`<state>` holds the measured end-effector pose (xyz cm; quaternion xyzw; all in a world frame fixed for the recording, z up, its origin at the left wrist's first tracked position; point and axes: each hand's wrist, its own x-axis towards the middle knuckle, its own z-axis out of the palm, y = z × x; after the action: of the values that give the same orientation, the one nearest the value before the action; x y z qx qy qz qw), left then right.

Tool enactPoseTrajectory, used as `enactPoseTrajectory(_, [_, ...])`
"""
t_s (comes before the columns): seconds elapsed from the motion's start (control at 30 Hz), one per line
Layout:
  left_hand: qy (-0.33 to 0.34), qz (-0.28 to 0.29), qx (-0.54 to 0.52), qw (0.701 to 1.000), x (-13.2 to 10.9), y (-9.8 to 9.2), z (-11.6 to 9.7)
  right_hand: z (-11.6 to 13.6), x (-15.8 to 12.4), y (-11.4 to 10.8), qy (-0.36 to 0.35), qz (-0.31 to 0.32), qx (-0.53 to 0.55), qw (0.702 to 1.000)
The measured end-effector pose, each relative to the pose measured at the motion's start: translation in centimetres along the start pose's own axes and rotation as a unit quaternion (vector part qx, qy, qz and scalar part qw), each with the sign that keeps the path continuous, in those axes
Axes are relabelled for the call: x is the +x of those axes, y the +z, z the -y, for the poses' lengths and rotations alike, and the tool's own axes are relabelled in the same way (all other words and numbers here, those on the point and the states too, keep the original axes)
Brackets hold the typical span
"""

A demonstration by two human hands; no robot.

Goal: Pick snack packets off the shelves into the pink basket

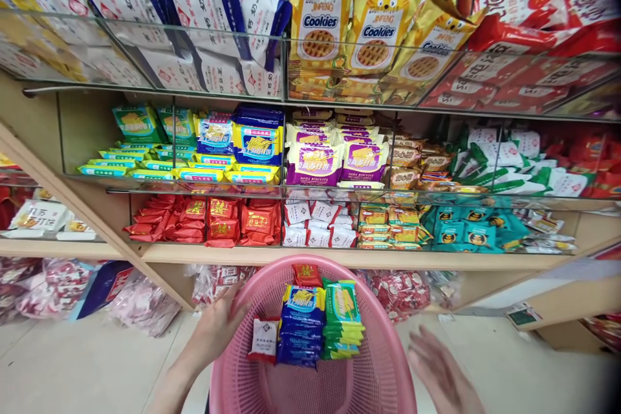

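Left hand (216, 330) laid on the near-left rim of the pink basket (388, 349), fingers (237, 301) curled over the edge and gripping it. Right hand (439, 372) blurred, just off the basket's right wall and apart from it, fingers (422, 343) spread open, holding nothing. Inside the basket, just right of the left fingers: a small white and red packet (263, 339) nearest them, then a stack of blue biscuit packs (301, 326), then a stack of green biscuit packs (342, 320) touching the blue ones, nearer to the right fingers. A red packet (306, 275) beyond the stacks, at the far rim. Past all the fingers, shelves (339, 257) behind clear dividers: red packets (218, 223) on the lowest row above the left fingers, white and red packets (315, 223) beside them, teal packs (460, 229) above the right fingers. Higher up, purple soda biscuit packs (334, 162) and blue and yellow packs (257, 142); highest, yellow cookie bags (349, 19). Bagged sweets (140, 301) on the floor, well left of the left fingers.
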<state>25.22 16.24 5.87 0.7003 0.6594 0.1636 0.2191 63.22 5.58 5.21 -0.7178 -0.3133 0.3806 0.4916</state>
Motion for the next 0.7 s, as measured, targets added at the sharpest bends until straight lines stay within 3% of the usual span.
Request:
enactPoseTrajectory(0.07, [0.007,-0.042,-0.038,0.998,-0.9,0.4,0.7,3.5,2.4,0.8,-0.105,0.041,-0.032,0.993])
enactPoseTrajectory(0.13, [0.020,-0.093,-0.056,0.994,-1.5,0.8,1.0,7.3,5.0,3.0,-0.216,0.072,-0.070,0.971])
enactPoseTrajectory(0.23, [0.045,-0.166,-0.061,0.983,-2.7,1.9,0.8,12.1,9.0,8.0,-0.334,0.102,-0.151,0.925])
enactPoseTrajectory(0.3, [0.055,-0.193,-0.064,0.978,-3.7,3.2,0.7,14.0,11.2,11.4,-0.374,0.086,-0.208,0.900])
enactPoseTrajectory(0.43, [0.053,-0.194,-0.064,0.978,-6.1,6.0,1.2,15.5,13.6,15.5,-0.364,0.034,-0.247,0.897])
enactPoseTrajectory(0.53, [0.040,-0.192,-0.059,0.979,-7.2,7.1,1.7,15.6,14.5,16.6,-0.338,0.013,-0.230,0.913])
enactPoseTrajectory(0.7, [0.033,-0.195,-0.071,0.978,-7.2,7.0,1.4,15.2,15.5,17.3,-0.283,0.037,-0.173,0.943])
